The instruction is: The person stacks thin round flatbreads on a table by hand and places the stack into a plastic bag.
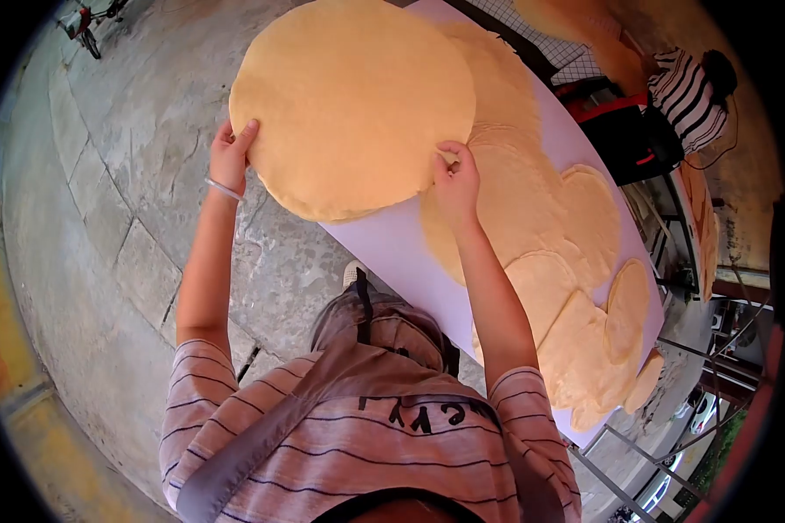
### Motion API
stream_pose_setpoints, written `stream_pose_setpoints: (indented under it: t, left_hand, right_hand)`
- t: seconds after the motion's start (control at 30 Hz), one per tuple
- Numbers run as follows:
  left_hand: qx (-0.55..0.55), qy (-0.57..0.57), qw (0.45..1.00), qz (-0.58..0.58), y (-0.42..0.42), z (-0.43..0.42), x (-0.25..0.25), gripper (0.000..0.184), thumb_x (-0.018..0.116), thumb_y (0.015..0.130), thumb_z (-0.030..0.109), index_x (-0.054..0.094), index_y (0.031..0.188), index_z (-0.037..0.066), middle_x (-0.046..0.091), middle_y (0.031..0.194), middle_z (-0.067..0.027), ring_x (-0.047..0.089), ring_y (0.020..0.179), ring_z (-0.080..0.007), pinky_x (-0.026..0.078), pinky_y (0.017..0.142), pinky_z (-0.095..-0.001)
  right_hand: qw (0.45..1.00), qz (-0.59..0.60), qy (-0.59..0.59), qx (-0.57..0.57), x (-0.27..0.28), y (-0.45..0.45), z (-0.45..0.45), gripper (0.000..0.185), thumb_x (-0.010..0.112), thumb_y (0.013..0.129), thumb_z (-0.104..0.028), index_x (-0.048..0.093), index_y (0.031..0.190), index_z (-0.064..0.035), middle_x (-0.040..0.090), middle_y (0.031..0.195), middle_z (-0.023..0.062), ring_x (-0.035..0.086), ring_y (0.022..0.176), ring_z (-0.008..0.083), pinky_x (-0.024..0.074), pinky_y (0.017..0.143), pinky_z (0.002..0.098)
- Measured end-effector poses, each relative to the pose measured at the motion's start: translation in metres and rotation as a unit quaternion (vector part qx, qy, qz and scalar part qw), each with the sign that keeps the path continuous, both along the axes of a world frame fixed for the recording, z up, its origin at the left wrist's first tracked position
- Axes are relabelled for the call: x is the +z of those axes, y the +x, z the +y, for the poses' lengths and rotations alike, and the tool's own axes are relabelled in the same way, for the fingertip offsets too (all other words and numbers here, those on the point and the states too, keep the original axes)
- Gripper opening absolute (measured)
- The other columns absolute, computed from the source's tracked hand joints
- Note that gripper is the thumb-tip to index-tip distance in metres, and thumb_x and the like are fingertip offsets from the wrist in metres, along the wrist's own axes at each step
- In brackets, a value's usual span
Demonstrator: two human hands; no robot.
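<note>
A large round flat sheet (353,109), pale orange-yellow, spans the space between my two hands. My left hand (234,155), with a bracelet at its wrist, pinches the sheet's left edge, thumb on top. At the lower right edge, my right hand (456,179) grips the same sheet between thumb and fingers. Similar thin round sheets (541,292) lie overlapping on a pale lilac table (384,240) to the right, partly beneath the held one.
Grey concrete floor (105,218) lies at the left. A person in a striped top (689,100) is at the upper right, beside a black and red item (628,131). Metal frames (641,462) stand at the lower right. A wheeled object (89,39) is at the far upper left.
</note>
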State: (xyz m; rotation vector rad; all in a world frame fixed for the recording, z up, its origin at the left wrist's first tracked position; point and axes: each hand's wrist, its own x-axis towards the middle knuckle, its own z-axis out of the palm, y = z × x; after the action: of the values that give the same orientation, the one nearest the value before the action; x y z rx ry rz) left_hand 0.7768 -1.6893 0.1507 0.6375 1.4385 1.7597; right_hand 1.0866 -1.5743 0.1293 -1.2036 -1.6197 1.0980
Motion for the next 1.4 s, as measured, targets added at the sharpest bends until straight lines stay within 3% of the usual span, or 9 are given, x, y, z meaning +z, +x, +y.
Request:
stream_pose_setpoints:
  t: [0.17,0.4,0.6,0.8,0.9,0.97,1.03,1.17,1.4]
  left_hand:
    - [0.015,-0.306,0.952,-0.016,-0.050,-0.030,-0.189,0.020,0.056,0.087,0.027,0.057,0.088,0.007,0.060,0.070,-0.0016,0.057,0.054,-0.0112,0.047,0.049,-0.0247]
    - [0.044,-0.182,0.966,-0.177,-0.042,-0.039,-0.203,0.013,0.056,0.088,0.024,0.054,0.083,0.012,0.060,0.072,0.0002,0.058,0.062,-0.0107,0.049,0.057,-0.0276]
    - [0.029,-0.301,0.949,-0.087,-0.053,-0.030,-0.201,0.016,0.058,0.084,0.021,0.053,0.089,0.006,0.059,0.075,-0.0060,0.058,0.068,-0.0161,0.049,0.063,-0.0326]
    - [0.170,-0.123,0.751,0.625,0.018,0.001,-0.125,0.035,0.059,0.078,0.009,0.047,0.108,-0.002,0.053,0.100,-0.0165,0.054,0.086,-0.0260,0.044,0.073,-0.0356]
    - [-0.176,-0.023,0.957,0.229,0.113,0.020,-0.121,0.032,0.055,0.080,0.003,0.046,0.110,0.000,0.052,0.104,-0.0125,0.053,0.093,-0.0230,0.044,0.078,-0.0343]
    - [-0.325,-0.007,0.916,0.236,0.168,0.032,-0.131,0.038,0.057,0.078,0.006,0.044,0.113,-0.001,0.052,0.105,-0.0143,0.052,0.098,-0.0249,0.043,0.085,-0.0342]
    - [-0.286,0.026,0.891,0.351,0.209,0.059,-0.168,0.045,0.063,0.074,0.009,0.043,0.113,-0.003,0.052,0.106,-0.0151,0.050,0.100,-0.0275,0.042,0.087,-0.0344]
    - [-0.198,-0.113,0.966,0.126,0.258,0.138,-0.232,0.048,0.068,0.071,0.010,0.044,0.110,-0.003,0.054,0.102,-0.0124,0.052,0.092,-0.0257,0.043,0.080,-0.0339]
    - [-0.188,-0.313,0.929,0.060,0.266,0.190,-0.210,0.036,0.067,0.074,0.024,0.054,0.098,0.001,0.060,0.086,-0.0091,0.056,0.071,-0.0219,0.046,0.062,-0.0338]
  right_hand:
    - [0.986,-0.131,-0.103,-0.004,-0.172,-0.029,0.002,0.014,0.062,0.080,-0.010,0.057,0.092,-0.0081,0.050,0.066,0.0000,0.049,0.056,0.0070,0.0403,0.047,0.0230]
    - [0.965,-0.107,-0.241,0.012,-0.177,-0.022,0.003,0.019,0.061,0.080,-0.012,0.053,0.096,-0.0073,0.054,0.075,0.0033,0.053,0.060,0.0112,0.0448,0.051,0.0271]
    - [0.946,-0.252,-0.183,0.093,-0.122,-0.003,0.006,0.041,0.060,0.079,-0.024,0.045,0.116,-0.0113,0.055,0.110,0.0129,0.053,0.103,0.0270,0.0426,0.084,0.0379]
    - [0.795,-0.605,-0.003,0.033,-0.098,0.084,-0.089,0.058,0.059,0.079,-0.029,0.035,0.127,-0.0079,0.023,0.142,0.0120,0.021,0.131,0.0320,0.0264,0.099,0.0508]
    - [0.813,-0.581,-0.002,0.012,-0.130,0.113,-0.093,0.056,0.058,0.078,-0.027,0.035,0.126,-0.0084,0.027,0.140,0.0137,0.026,0.129,0.0348,0.0288,0.099,0.0468]
    - [0.824,-0.566,0.029,0.007,-0.151,0.127,-0.087,0.052,0.057,0.078,-0.022,0.037,0.124,-0.0080,0.034,0.135,0.0146,0.034,0.124,0.0335,0.0334,0.097,0.0442]
    - [0.856,-0.517,-0.022,0.002,-0.145,0.135,-0.078,0.047,0.056,0.077,-0.016,0.040,0.120,-0.0073,0.042,0.127,0.0151,0.042,0.117,0.0318,0.0387,0.092,0.0412]
    - [0.947,-0.290,-0.123,-0.068,-0.089,0.144,-0.080,0.032,0.055,0.077,-0.005,0.050,0.108,-0.0045,0.056,0.105,0.0140,0.056,0.097,0.0273,0.0481,0.078,0.0359]
    - [0.971,-0.094,-0.133,-0.175,-0.076,0.192,-0.153,0.013,0.055,0.079,-0.002,0.058,0.092,-0.0013,0.062,0.086,0.0135,0.063,0.080,0.0228,0.0518,0.069,0.0310]
